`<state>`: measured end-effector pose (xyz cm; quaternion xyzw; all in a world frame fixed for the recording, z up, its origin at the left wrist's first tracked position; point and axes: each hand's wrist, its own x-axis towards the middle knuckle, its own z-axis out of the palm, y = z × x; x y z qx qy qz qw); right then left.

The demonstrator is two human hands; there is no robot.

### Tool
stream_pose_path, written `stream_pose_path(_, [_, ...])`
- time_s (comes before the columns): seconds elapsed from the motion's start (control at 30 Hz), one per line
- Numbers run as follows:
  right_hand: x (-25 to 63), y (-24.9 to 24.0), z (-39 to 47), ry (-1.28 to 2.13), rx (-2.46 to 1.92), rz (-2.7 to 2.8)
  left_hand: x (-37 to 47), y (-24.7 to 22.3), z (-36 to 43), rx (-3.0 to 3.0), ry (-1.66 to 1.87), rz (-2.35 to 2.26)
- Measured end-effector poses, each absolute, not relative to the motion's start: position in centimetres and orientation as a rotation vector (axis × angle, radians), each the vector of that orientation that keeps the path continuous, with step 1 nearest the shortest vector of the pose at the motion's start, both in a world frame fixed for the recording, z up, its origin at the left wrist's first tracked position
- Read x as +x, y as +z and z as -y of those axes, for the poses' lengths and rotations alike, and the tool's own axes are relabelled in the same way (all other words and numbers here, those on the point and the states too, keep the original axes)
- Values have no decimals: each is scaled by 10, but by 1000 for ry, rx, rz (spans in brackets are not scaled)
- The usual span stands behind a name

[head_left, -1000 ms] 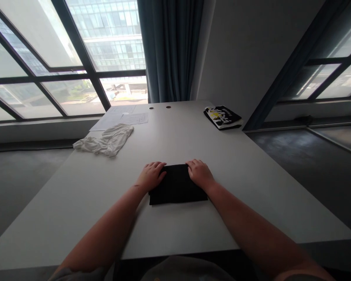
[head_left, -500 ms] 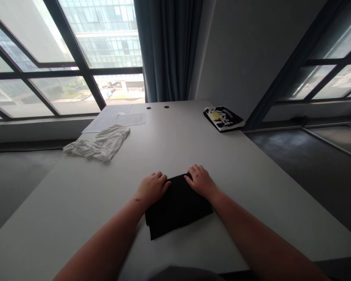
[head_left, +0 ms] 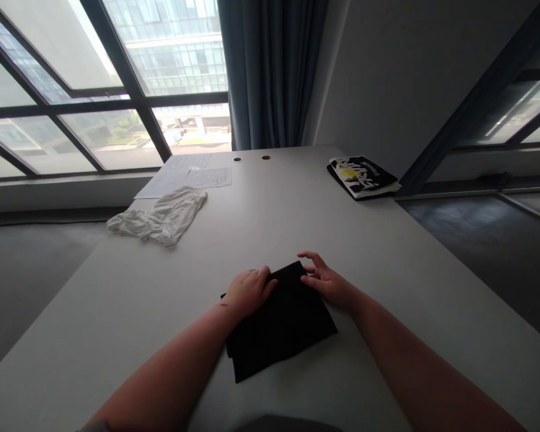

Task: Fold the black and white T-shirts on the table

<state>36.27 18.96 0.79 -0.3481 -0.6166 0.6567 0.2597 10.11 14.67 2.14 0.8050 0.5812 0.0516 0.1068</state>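
A folded piece of black cloth [head_left: 283,327] lies on the white table in front of me; its exact kind does not show. My left hand [head_left: 248,292] rests across its upper left part, thumb on top and fingers bent round the far edge, closed on it. At the upper right corner is my right hand [head_left: 326,281], open, with fingers apart and curved; thumb and fingers are close to the cloth's edge. Whether they touch it I cannot tell.
On the left of the white table [head_left: 270,222] lies a crumpled white cloth [head_left: 166,216], with printed papers [head_left: 209,176] behind it. A black bag-like item with white and yellow print [head_left: 362,177] lies at the far right. A blue curtain [head_left: 270,72] hangs beyond the table.
My right hand has loosened from the far right corner of the black cloth and its fingers have spread. My left hand stays on the cloth. The view has shifted slightly.
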Motion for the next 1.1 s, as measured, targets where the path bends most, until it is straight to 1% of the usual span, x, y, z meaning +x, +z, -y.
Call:
stream_pose_path(0.07, [366, 12, -190, 1877, -908, 1732, 101, 21, -148, 2317, 145, -1805])
stream_pose_path(0.1, [366, 14, -190, 1875, -907, 1807, 100, 21, -149, 2297, 145, -1837])
stream_pose_path(0.23, [359, 21, -187, 1670, -958, 2099, 98, 21, -152, 2303, 139, -1817])
stream_pose_path(0.37, [359, 29, -193, 1589, -965, 2175, 96, 25, -152, 2279, 123, -1790])
stream_pose_path(0.47, [371, 45, -212, 1500, -980, 2326, 95, 29, -153, 2275, 110, -1765])
stream_pose_path(0.53, [383, 66, -231, 1442, -980, 2441, 93, 29, -154, 2307, 106, -1703])
stream_pose_path(0.63, [401, 110, -266, 1299, -1006, 2618, 87, 25, -156, 2362, 126, -1597])
stream_pose_path(0.8, [420, 198, -325, 794, -1053, 2905, 84, 12, -158, 2407, 236, -1573])
stream_pose_path(0.87, [425, 228, -351, 661, -1086, 2958, 85, 8, -159, 2403, 260, -1572])
stream_pose_path(0.93, [432, 250, -384, 575, -1230, 2907, 85, 6, -161, 2389, 273, -1572])
stream_pose_path(1.0, [443, 263, -424, 437, -1397, 2695, 85, 5, -164, 2370, 285, -1580])
stream_pose_path(1.07, [458, 265, -467, 249, -1442, 2394, 84, 5, -166, 2351, 295, -1588])
stream_pose_path(1.1, [465, 263, -488, 229, -1428, 2320, 83, 4, -166, 2343, 298, -1589])
